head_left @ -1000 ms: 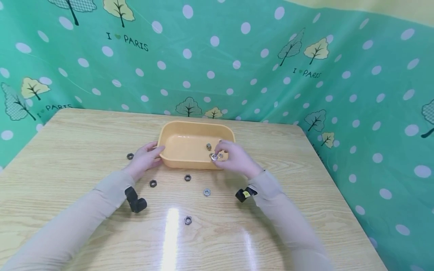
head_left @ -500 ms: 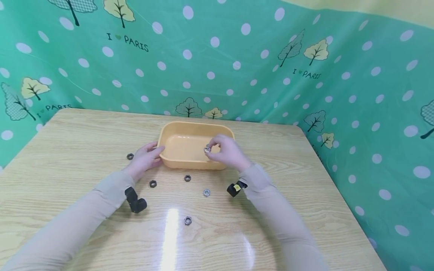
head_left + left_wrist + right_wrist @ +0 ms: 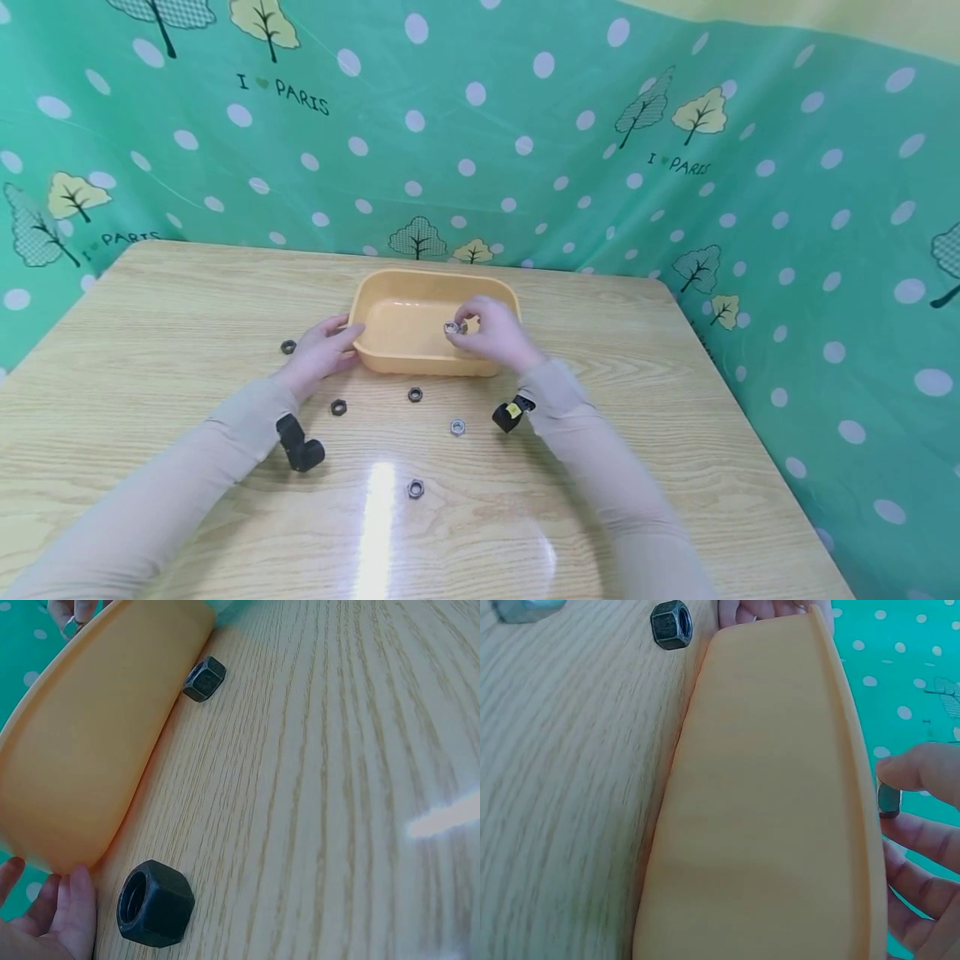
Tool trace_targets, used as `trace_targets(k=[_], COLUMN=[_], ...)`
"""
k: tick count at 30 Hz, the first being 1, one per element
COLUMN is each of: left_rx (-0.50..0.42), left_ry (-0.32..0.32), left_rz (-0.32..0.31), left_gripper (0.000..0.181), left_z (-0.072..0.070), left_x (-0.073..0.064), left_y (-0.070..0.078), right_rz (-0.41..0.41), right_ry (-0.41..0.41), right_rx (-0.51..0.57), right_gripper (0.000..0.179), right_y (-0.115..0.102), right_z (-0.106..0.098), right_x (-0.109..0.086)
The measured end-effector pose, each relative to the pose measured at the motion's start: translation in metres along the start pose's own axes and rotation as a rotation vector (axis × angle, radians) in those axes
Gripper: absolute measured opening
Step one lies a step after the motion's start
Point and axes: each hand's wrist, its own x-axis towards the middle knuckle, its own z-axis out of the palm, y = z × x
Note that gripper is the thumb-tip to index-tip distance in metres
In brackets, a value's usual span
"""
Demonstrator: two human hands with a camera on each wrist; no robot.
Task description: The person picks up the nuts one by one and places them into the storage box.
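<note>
lengthwise left to right, orange tray [image 3: 420, 364]

The grip of the right hand [image 3: 928, 838] pinches a metal hex nut [image 3: 889, 799] just past the rim of the light-orange tray [image 3: 757, 787]; fingers of the left hand [image 3: 761, 608] touch its far end; near them, a dark hex nut [image 3: 673, 625] lies on the tabletop [image 3: 577, 772]; one blurred metallic piece [image 3: 529, 607] is cut by the upper edge; behind is a green dotted cloth [image 3: 889, 690].
</note>
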Motion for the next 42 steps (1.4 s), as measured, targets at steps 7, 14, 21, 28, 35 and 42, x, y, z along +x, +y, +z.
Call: trace_targets(k=[7, 14, 21, 28, 35, 42], left_rx=[-0.003, -0.008, -0.009, -0.013, -0.004, -0.006], left_ry=[0.003, 0.003, 0.004, 0.003, 0.007, 0.007], left_rz=[0.001, -0.006, -0.007, -0.003, -0.004, -0.004], left_gripper=[0.067, 0.069, 0.069, 0.068, 0.068, 0.068], left_z=[0.0, 0.0, 0.001, 0.002, 0.002, 0.002], left_x=[0.001, 0.0, -0.001, -0.001, -0.002, -0.002], left_y=[0.0, -0.003, -0.002, 0.001, 0.002, 0.002], right_rz=[0.029, 0.044, 0.068, 0.073, 0.055, 0.056], right_ry=[0.01, 0.018, 0.021, 0.032, 0.046, 0.036], right_rx=[-0.026, -0.033, -0.016, -0.01, 0.035, 0.073], right_gripper=[0.016, 0.021, 0.026, 0.025, 0.023, 0.02], right_y=[0.0, 0.002, 0.007, 0.01, 0.012, 0.017], right_z=[0.004, 0.009, 0.011, 0.01, 0.007, 0.006], right_x=[0.005, 0.008, 0.006, 0.003, -0.001, -0.007])
